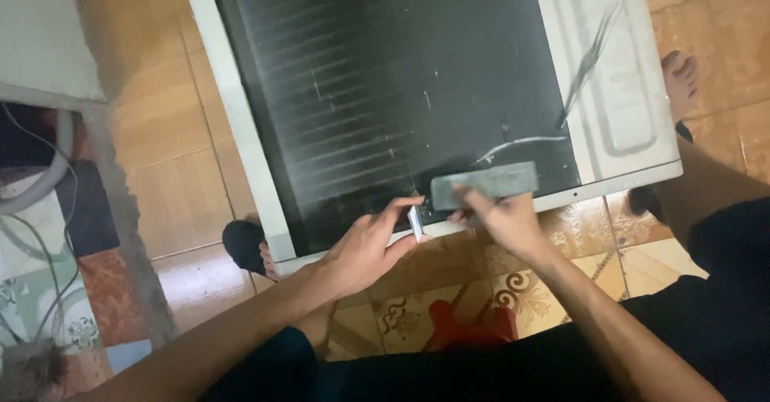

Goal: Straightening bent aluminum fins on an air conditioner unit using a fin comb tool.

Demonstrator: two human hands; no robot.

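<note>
**Head view: two hands at the near edge of a finned panel**

Head camera looks straight down on a large white-framed appliance unit (241, 129) lying flat on a tiled floor (176, 185). Its middle is a dark finned panel (385, 89), with a pale scratch mark near the lower right of the fins. A white metal section (618, 89) takes up the unit's right end.

Left hand (365, 245): reaching in from lower left, fingers curled, thumb and forefinger pinched on a small white piece (416, 222). The piece sits right at the unit's near frame edge, just below the dark fins. Grip is narrow, closed on the piece.

Right hand (501, 221): just right of the left hand, fingers wrapped over the lower edge of a grey rectangular block (485, 184). Block lies long side across, resting on the bottom right of the finned panel and overlapping the white frame. Hand is closed on it. The two hands are near each other but not touching.

Around: a bare foot (680, 81) on the tiles by the unit's right end; another foot partly tucked under the unit's lower left corner; a red object (469, 326) on the patterned tile below the hands; grey cables (40, 177) at far left. Light is dim; fine detail of the white piece cannot be made out.
</note>
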